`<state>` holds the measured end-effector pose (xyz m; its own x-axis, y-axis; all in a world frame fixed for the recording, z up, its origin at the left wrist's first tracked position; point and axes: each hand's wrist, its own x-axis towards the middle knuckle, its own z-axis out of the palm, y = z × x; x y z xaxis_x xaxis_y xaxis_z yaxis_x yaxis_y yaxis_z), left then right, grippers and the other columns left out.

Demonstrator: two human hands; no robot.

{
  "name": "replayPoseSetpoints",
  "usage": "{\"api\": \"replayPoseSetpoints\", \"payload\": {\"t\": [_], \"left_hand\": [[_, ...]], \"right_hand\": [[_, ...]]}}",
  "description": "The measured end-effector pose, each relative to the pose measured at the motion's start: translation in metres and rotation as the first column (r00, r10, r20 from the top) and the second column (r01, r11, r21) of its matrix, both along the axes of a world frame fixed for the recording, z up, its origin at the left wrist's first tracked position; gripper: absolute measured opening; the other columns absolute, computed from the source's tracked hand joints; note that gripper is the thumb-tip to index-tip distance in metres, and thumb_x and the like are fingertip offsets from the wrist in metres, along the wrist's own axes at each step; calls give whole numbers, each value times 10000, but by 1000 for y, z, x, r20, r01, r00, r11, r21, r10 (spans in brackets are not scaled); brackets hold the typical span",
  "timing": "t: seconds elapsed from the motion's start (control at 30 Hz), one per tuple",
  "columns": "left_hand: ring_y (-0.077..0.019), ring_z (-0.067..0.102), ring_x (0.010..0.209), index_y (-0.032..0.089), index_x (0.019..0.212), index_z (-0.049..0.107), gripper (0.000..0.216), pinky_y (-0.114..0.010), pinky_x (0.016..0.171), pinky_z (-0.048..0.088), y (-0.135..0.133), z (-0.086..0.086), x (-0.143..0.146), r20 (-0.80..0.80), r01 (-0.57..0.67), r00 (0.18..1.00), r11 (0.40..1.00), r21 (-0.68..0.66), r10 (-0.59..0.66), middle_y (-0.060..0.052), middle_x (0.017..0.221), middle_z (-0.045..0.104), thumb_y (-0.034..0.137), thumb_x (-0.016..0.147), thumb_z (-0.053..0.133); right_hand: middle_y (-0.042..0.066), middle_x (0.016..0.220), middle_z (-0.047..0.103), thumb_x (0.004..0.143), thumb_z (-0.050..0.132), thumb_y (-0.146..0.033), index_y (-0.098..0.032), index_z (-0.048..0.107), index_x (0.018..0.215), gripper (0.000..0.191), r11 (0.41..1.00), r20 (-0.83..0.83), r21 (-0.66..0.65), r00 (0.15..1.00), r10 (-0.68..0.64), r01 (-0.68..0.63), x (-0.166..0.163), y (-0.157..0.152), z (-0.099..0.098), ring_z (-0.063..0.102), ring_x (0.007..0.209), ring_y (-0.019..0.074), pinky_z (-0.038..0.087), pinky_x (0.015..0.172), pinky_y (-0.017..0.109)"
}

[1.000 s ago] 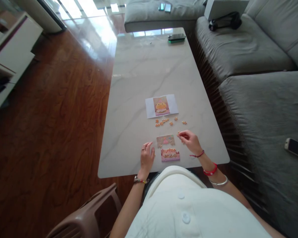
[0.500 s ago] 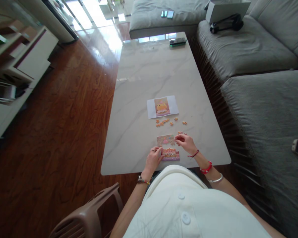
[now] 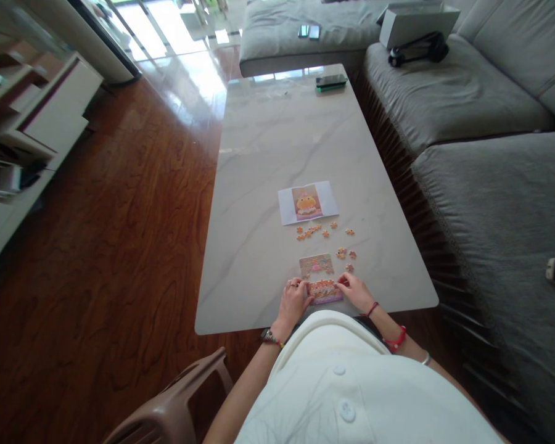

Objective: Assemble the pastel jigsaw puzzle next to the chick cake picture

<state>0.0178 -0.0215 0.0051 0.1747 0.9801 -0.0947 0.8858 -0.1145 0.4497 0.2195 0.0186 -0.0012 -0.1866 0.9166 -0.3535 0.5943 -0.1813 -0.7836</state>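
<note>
A joined lower section of a jigsaw puzzle, pink and orange with a purple bottom edge, lies flat on the table before me. At its left edge, my left hand has its fingers bent and gripping the side. My right hand pinches the section's upper right edge; whether a loose piece is between those fingertips is hidden. Just beyond is a joined upper section, beige with pink, with a gap between the two. Loose puzzle pieces lie to the right, and several orange pieces lie farther away.
A creased paper with a printed picture lies behind the loose pieces. A phone rests at the far end of the marble-patterned table. A grey sofa runs along the right, and a plastic chair stands at lower left.
My right hand has moved down from the upper section's right side to the lower section's right edge, uncovering loose pieces. My left hand stays at the lower section's left edge. The view has shifted slightly.
</note>
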Motion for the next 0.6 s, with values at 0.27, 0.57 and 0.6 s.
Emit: {"api": "replayPoseSetpoints", "payload": {"t": [0.27,0.57,0.6], "left_hand": [[-179,437,905,225,914,499,285,-332,793,400,-4,3,-8,32,-2,999,1000,-12,2,-30,955,457,225,657,622],[-164,453,901,235,1014,475,333,-327,809,407,-8,-8,-16,118,-38,992,999,1,37,-36,970,457,230,698,580],[-160,459,890,232,1035,466,339,-323,805,411,-9,-9,-17,132,-58,990,998,17,55,-39,965,459,236,711,566]], "right_hand": [[6,633,578,683,484,-253,-174,516,651,91,998,-23,-54,1000,10,-11,-6,-10,-4,524,581,126,413,588,262],[-3,624,583,677,492,-287,-175,527,669,117,997,-95,-75,995,-30,23,-5,-11,1,530,579,123,419,579,254],[-1,633,584,678,490,-292,-174,526,678,123,997,-105,-76,994,-42,34,-4,-10,1,535,588,124,421,584,256]]}}
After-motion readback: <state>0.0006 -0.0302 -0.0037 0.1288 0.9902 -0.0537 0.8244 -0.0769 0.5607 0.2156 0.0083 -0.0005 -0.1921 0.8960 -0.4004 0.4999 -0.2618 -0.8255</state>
